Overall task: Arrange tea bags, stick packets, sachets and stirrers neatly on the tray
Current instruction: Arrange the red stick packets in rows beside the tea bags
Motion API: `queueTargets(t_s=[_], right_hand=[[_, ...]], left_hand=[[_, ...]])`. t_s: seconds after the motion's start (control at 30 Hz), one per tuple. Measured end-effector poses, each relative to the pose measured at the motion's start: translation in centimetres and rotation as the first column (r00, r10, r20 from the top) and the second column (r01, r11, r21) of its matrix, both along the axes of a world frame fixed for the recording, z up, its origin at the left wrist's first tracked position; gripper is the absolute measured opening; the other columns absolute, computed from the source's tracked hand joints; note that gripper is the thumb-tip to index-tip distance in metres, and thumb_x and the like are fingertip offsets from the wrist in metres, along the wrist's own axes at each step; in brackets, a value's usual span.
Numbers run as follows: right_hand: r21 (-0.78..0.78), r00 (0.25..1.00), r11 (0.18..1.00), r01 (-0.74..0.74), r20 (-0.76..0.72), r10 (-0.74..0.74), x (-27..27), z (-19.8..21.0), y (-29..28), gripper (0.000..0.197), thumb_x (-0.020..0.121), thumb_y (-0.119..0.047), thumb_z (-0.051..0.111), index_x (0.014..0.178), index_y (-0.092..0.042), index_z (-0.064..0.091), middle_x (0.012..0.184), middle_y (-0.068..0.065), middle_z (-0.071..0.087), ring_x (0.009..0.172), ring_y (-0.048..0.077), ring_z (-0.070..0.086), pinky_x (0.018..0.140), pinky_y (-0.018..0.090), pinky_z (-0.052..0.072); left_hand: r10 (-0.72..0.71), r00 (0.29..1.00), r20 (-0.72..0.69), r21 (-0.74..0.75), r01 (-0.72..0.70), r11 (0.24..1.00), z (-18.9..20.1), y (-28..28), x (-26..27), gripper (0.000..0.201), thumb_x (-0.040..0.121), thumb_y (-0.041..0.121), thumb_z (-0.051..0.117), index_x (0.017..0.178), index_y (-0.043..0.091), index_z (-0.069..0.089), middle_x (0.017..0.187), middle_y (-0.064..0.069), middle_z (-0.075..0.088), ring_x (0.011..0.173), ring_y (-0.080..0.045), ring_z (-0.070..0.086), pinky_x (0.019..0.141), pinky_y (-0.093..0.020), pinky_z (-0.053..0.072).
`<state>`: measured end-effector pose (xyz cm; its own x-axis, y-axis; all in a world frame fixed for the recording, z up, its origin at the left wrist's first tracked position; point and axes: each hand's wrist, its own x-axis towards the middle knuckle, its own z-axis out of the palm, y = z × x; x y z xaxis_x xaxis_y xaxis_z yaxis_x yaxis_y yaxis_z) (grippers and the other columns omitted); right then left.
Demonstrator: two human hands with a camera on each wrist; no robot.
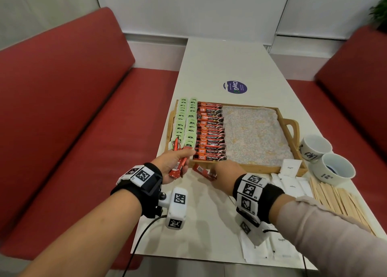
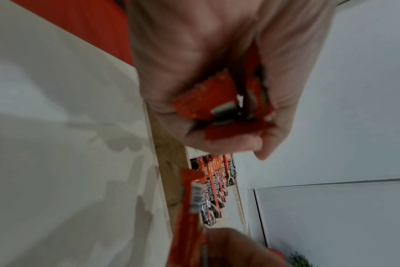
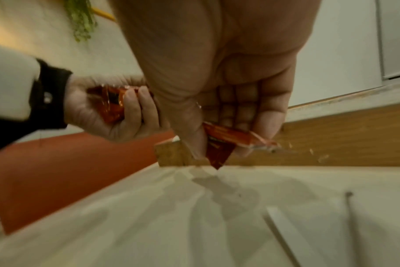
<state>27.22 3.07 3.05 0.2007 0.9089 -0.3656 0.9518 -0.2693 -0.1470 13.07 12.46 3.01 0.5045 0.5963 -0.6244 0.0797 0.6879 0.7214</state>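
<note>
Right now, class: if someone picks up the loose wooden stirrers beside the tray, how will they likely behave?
The wooden stirrers look thin and flat, so probably light and fairly stiff. Flat sticks should slide, not roll. They lie loosely fanned near the white sachets, so a handful would likely splay unless squared up first.

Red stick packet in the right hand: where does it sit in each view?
Head: red stick packet at centre, under the right hand, on the table before the tray.
Left wrist: bottom centre, long and upright.
Right wrist: centre, pinched.
Shared landmark: the wooden tray near wall.
</note>
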Motion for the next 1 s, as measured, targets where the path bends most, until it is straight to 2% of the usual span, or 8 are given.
queueTargets(t_s=[0.13, 0.27, 0.47, 0.6, 0.7, 0.87, 0.93, 1.0], right_hand=[[0.136, 0.977, 0.982, 0.132, -0.185, -0.106, 0.3, 2.6, 0.3, 0.003, 0.085, -0.022, 0.061, 0.088, -0.021, 0.062, 0.091, 0.002, 0.067, 0.077, 0.016, 0.054, 0.065, 0.024, 0.039], [0.228, 0.917, 0.944, 0.238, -0.374, -0.141, -0.1, 3.9, 0.7, 0.022, 0.084, -0.025, 0.063, 0.065, -0.024, 0.052, 0.07, -0.003, 0.066, 0.069, 0.017, 0.061, 0.058, 0.024, 0.046], [0.188, 0.797, 0.931, 0.313, -0.586, -0.15, -0.3, 3.8, 0.8, 0.026, 0.077, -0.028, 0.074, 0.08, -0.003, 0.068, 0.077, 0.008, 0.073, 0.066, 0.021, 0.066, 0.071, 0.036, 0.055], [0.181, 0.778, 0.936, 0.301, -0.615, -0.131, -0.4, 3.7, 0.9, 0.016, 0.082, -0.021, 0.072, 0.07, -0.018, 0.061, 0.071, 0.003, 0.067, 0.062, 0.017, 0.062, 0.068, 0.031, 0.054], [0.197, 0.769, 0.918, 0.345, -0.619, -0.157, -0.1, 3.7, 1.2, 0.02, 0.082, -0.02, 0.072, 0.089, -0.018, 0.054, 0.073, -0.002, 0.06, 0.06, 0.008, 0.057, 0.056, 0.018, 0.046], [0.163, 0.656, 0.884, 0.438, -0.731, -0.189, 0.9, 3.7, 1.6, 0.025, 0.084, -0.01, 0.069, 0.085, -0.02, 0.047, 0.081, 0.012, 0.064, 0.063, 0.023, 0.059, 0.049, 0.03, 0.048], [0.172, 0.654, 0.896, 0.41, -0.74, -0.157, 1.0, 3.7, 1.6, 0.023, 0.087, -0.005, 0.065, 0.082, -0.02, 0.047, 0.073, 0.009, 0.061, 0.058, 0.021, 0.056, 0.043, 0.026, 0.045], [0.206, 0.679, 0.897, 0.391, -0.722, -0.13, 1.1, 3.8, 1.8, 0.023, 0.088, -0.003, 0.063, 0.079, -0.02, 0.05, 0.07, 0.002, 0.056, 0.06, 0.019, 0.057, 0.052, 0.026, 0.049]], left_hand=[[0.088, 0.995, 0.042, 0.027, -0.09, 0.996, 0.1, 0.0, 0.7, 0.01, 0.088, 0.014, 0.065, 0.086, 0.01, 0.056, 0.062, -0.001, 0.051, 0.039, -0.005, 0.046, 0.034, -0.014, 0.04], [0.083, 0.99, 0.115, 0.073, -0.091, 0.993, 0.6, -0.6, 1.5, 0.032, 0.071, 0.026, 0.075, 0.095, 0.01, 0.06, 0.076, -0.005, 0.055, 0.044, -0.005, 0.046, 0.036, -0.015, 0.041], [0.094, 0.992, 0.081, 0.147, -0.105, 0.984, 1.1, -0.7, 2.0, 0.028, 0.076, 0.026, 0.074, 0.097, 0.011, 0.063, 0.064, 0.0, 0.063, 0.046, -0.008, 0.051, 0.038, -0.017, 0.041], [0.121, 0.986, 0.114, 0.191, -0.142, 0.971, 1.4, -1.1, 2.0, 0.015, 0.087, 0.015, 0.066, 0.101, 0.013, 0.062, 0.053, 0.005, 0.065, 0.041, -0.007, 0.059, 0.039, -0.019, 0.047], [0.132, 0.987, 0.096, 0.202, -0.149, 0.968, 1.5, -0.9, 1.9, 0.024, 0.089, 0.017, 0.064, 0.112, 0.011, 0.061, 0.063, 0.0, 0.07, 0.05, -0.013, 0.065, 0.047, -0.029, 0.054], [0.17, 0.982, 0.083, 0.169, -0.182, 0.969, 1.3, 0.0, 1.5, 0.019, 0.091, 0.021, 0.062, 0.108, 0.014, 0.06, 0.06, 0.0, 0.068, 0.06, -0.012, 0.066, 0.06, -0.033, 0.057], [0.166, 0.981, 0.099, 0.135, -0.178, 0.975, 1.4, 0.2, 1.4, 0.012, 0.092, 0.019, 0.061, 0.102, 0.013, 0.059, 0.059, -0.003, 0.068, 0.062, -0.013, 0.066, 0.072, -0.037, 0.056], [0.139, 0.986, 0.093, 0.12, -0.15, 0.981, 1.4, 0.3, 1.3, 0.01, 0.092, 0.018, 0.06, 0.1, 0.012, 0.059, 0.059, -0.003, 0.066, 0.057, -0.013, 0.063, 0.071, -0.034, 0.055]])
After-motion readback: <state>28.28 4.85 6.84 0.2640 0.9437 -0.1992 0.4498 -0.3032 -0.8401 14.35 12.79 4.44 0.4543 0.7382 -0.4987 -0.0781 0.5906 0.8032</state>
